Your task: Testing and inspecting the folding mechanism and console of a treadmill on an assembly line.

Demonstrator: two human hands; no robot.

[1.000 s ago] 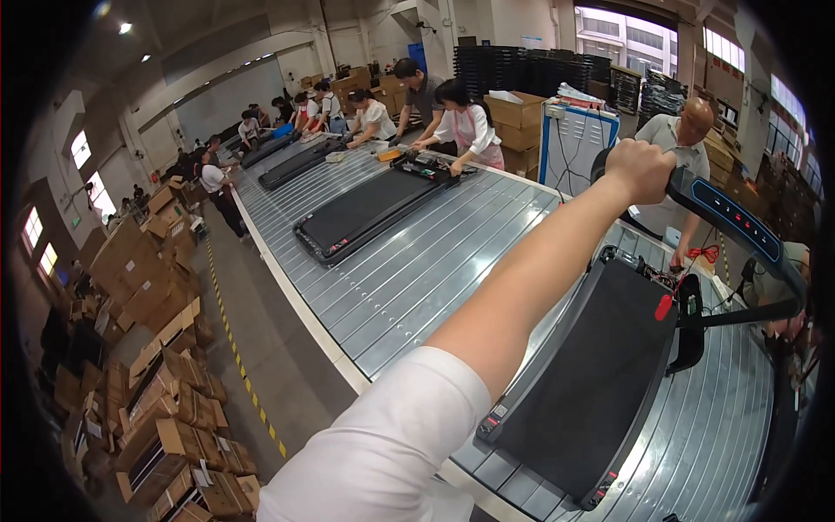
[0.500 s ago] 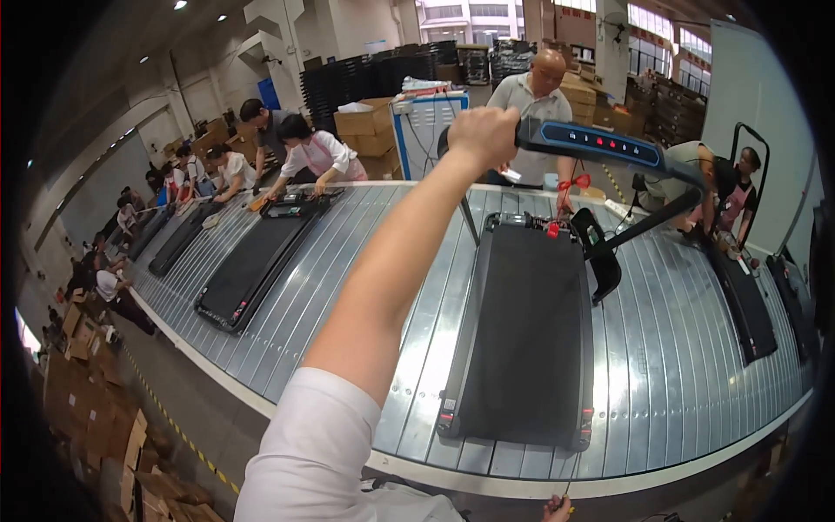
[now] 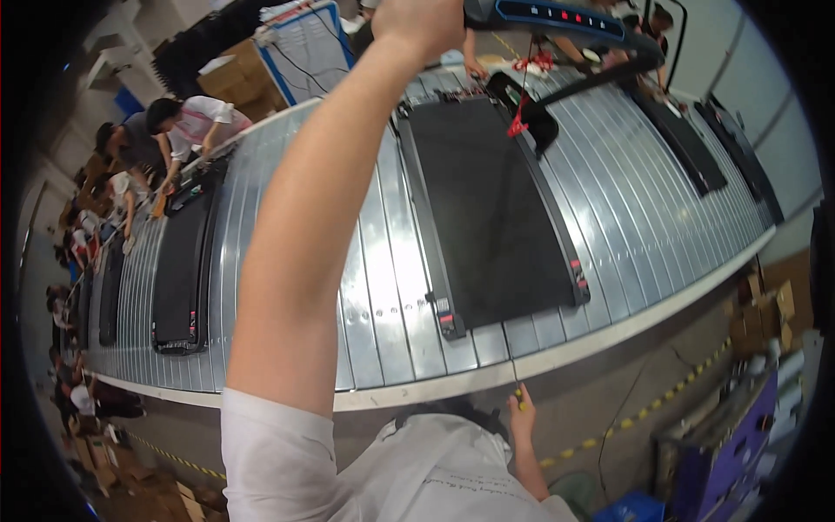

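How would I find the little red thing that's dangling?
Start at the long silver conveyor and the big black treadmill lying on it. Near its far end a red tag hangs on a string, the only bright red piece dangling there.

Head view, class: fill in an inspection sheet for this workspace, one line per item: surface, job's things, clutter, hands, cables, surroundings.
Surface: ribbed metal conveyor, curved by the lens.
Job's things: black treadmill lying flat on it; its raised handlebar console at the top.
Clutter: red tag hanging over the deck.
Hands: left hand grips the console bar; right hand low at the conveyor edge, pinching a thin tool.
Cables: thin cord on the floor.
Surroundings: other treadmills, workers, cartons.
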